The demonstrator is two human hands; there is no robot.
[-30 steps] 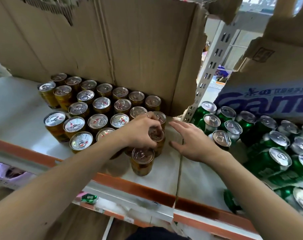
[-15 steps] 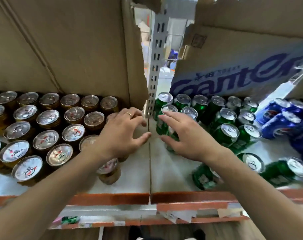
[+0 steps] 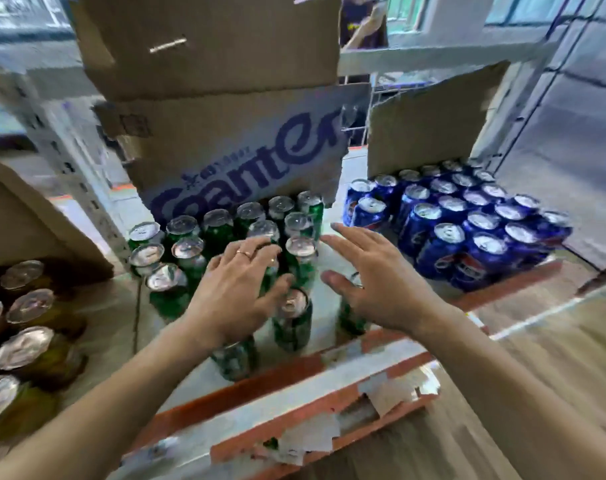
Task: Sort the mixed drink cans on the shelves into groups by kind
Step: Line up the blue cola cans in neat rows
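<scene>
Green cans (image 3: 218,230) stand grouped in the middle of the shelf (image 3: 260,386), in front of a cardboard sheet (image 3: 246,154) with blue lettering. We see the left hand (image 3: 235,299) spread over the near ones, fingers straight and apart, a ring (image 3: 243,252) on one finger. It grips nothing, and we cannot tell whether the palm touches the tops. Just right of its thumb stands a single green can (image 3: 292,320). The right hand (image 3: 377,285) hovers open beside it, fingers fanned, thumb out, holding nothing. A half-hidden green can (image 3: 350,317) shows beneath its palm. Blue cans (image 3: 467,233) sit packed together on the right. Amber cans (image 3: 28,306) fill the left side, apart from the green group.
</scene>
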